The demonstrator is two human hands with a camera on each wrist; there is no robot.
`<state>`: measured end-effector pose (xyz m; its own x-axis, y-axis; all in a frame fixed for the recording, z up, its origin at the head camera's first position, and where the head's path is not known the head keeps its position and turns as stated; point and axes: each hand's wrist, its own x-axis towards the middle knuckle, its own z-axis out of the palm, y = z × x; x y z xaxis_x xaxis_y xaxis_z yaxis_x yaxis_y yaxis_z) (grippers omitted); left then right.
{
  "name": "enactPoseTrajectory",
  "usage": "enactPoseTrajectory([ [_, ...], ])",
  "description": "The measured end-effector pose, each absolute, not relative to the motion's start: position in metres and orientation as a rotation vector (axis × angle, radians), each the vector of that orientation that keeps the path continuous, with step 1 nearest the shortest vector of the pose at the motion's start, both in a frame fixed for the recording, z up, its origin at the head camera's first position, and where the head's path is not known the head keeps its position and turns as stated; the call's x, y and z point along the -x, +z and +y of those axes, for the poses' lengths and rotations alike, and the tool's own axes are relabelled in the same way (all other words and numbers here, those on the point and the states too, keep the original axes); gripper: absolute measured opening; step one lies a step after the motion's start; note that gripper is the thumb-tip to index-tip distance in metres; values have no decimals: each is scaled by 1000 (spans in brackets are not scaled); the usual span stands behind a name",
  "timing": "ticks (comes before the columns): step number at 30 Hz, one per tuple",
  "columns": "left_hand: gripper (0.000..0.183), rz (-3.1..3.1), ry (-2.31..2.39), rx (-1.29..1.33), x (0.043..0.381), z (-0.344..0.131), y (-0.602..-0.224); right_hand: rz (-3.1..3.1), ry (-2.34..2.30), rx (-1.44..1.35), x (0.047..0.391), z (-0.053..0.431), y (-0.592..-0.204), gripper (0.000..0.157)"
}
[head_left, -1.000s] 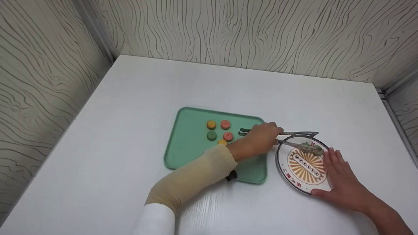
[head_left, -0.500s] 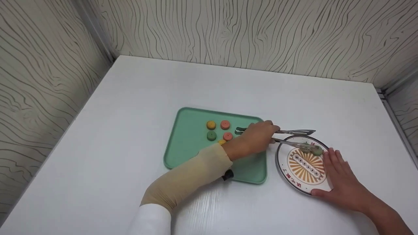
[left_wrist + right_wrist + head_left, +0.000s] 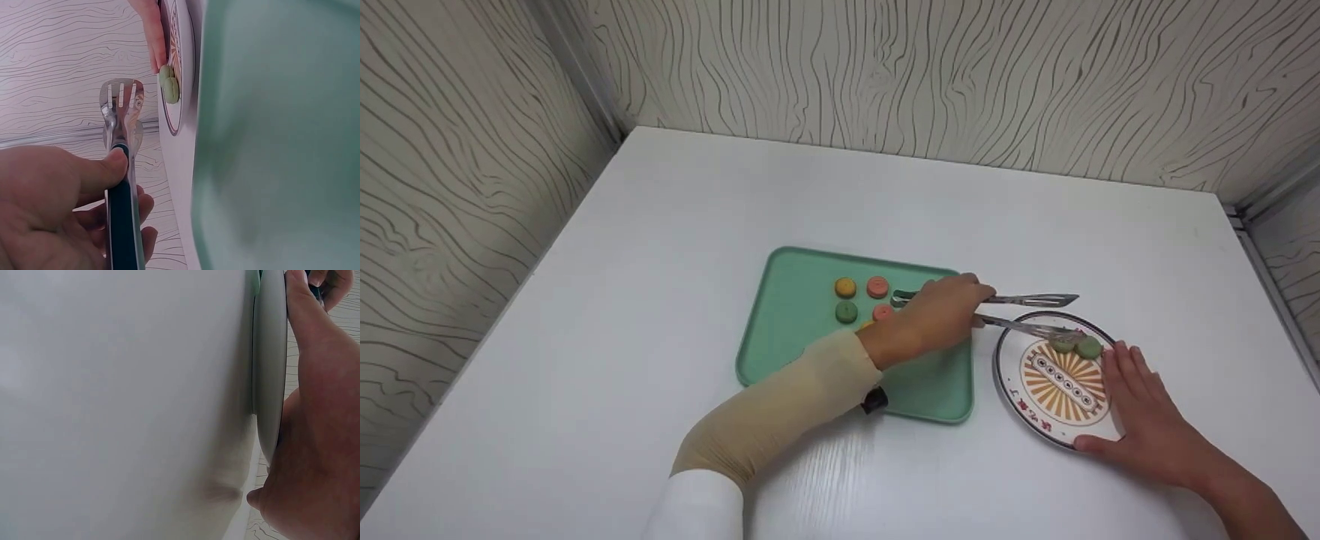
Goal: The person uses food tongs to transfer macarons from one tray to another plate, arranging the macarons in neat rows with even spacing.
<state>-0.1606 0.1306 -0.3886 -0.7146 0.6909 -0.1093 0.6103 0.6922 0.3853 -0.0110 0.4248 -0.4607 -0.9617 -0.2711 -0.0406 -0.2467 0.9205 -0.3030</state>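
Observation:
My left hand (image 3: 941, 319) grips a pair of metal tongs (image 3: 1031, 300) with dark green handle grips, over the right side of the green tray (image 3: 787, 330). The tongs' tips are spread, with nothing between them. One tip overlaps the far edge of the patterned white plate (image 3: 1011, 375) in the head view. Two green macarons (image 3: 1088, 347) sit together on that plate; in the left wrist view the tongs (image 3: 121, 121) are apart from them. My right hand (image 3: 1159, 427) rests on the plate's right rim, fingers straight and thumb spread.
Left on the tray are a yellow macaron (image 3: 845, 287), a green macaron (image 3: 846, 312), two pink macarons (image 3: 877, 286) and another yellow one mostly hidden by the left wrist. Patterned wall panels (image 3: 885, 75) border the white table (image 3: 675, 247) at the back and sides.
The tongs have drawn back leftward with my left hand, uncovering more of the green macarons on the plate. The macarons stay in place; my right hand has not moved.

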Motion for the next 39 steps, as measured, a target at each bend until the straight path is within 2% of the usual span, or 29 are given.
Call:
enactPoseTrajectory([
  [39,39,2649,608,-1098,166,58,-372,2971,-455,377,10,423,-459,127],
])
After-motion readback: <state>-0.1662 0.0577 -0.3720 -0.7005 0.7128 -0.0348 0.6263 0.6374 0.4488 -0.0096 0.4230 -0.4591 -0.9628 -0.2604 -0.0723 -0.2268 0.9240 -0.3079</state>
